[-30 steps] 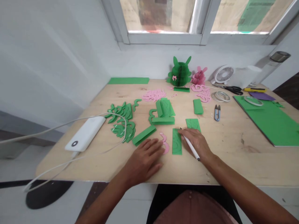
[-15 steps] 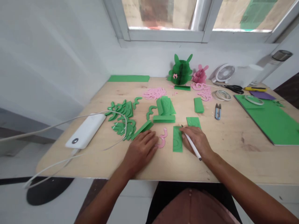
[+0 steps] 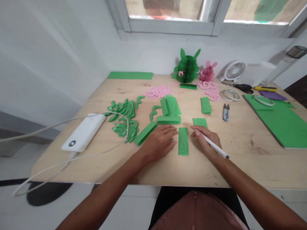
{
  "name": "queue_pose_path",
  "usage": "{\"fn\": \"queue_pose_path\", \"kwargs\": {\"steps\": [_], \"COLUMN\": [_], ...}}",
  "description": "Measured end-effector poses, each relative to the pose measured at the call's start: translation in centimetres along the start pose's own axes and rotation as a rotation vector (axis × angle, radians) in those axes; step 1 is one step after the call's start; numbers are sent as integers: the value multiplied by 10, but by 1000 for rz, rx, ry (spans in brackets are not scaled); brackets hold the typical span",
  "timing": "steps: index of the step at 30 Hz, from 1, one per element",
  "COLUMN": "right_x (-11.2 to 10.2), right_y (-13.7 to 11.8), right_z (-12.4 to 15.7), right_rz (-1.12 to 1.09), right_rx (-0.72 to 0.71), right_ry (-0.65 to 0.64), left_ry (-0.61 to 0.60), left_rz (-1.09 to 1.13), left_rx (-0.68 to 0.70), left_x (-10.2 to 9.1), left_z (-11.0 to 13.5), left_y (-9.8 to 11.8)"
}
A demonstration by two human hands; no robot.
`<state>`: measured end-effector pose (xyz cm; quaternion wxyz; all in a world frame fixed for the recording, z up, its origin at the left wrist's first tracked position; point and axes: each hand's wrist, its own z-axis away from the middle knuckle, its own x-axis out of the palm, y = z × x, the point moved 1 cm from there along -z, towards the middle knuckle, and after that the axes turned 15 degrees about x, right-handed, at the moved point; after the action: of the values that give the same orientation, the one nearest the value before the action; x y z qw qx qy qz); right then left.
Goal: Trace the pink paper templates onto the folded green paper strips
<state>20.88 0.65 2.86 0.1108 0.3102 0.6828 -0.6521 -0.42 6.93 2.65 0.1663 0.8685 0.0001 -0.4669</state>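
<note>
A green paper strip [image 3: 183, 150] with a curvy line drawn on it lies upright in front of me. My left hand [image 3: 158, 142] rests flat on the table at its left, fingers stretched out, their tips close to its edge. To the strip's right, my right hand [image 3: 205, 140] grips a white pen [image 3: 216, 147], its dark end toward me. Just behind that hand is another marked green piece [image 3: 199, 122], partly covered. A folded green strip [image 3: 145, 133] lies beyond my left wrist, and stacked green pieces [image 3: 170, 107] sit farther back.
Green wavy cut-outs [image 3: 126, 129] are heaped at left near a white power bank [image 3: 83, 132] and its looping cable. Pink scraps [image 3: 158, 92] lie behind. Blue snips [image 3: 226, 112], tape rolls [image 3: 230, 95], black scissors [image 3: 243, 88] and a green sheet [image 3: 285, 124] are at right.
My left hand has slid right toward the drawn strip, and the pink wavy cut-out there no longer shows. My right hand with the pen has drawn back right, off the strip.
</note>
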Motion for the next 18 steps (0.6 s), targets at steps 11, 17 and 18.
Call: {"fn": "queue_pose_path", "kwargs": {"steps": [11,17,18], "right_x": [5,1,1], "right_y": [4,-12,-13], "right_z": [-3,-2,-2], "right_rz": [-176,-137,-137], "right_rx": [166,116,111], "right_ry": [-145,-86,-91], "left_ry": [-109,-133,-133], "left_rz": [47,3,0], "left_rx": [-19,-11,-13], "left_x": [13,19,20], "left_z": [-4,-2,-2], "left_y": [-7,-5,-4]}}
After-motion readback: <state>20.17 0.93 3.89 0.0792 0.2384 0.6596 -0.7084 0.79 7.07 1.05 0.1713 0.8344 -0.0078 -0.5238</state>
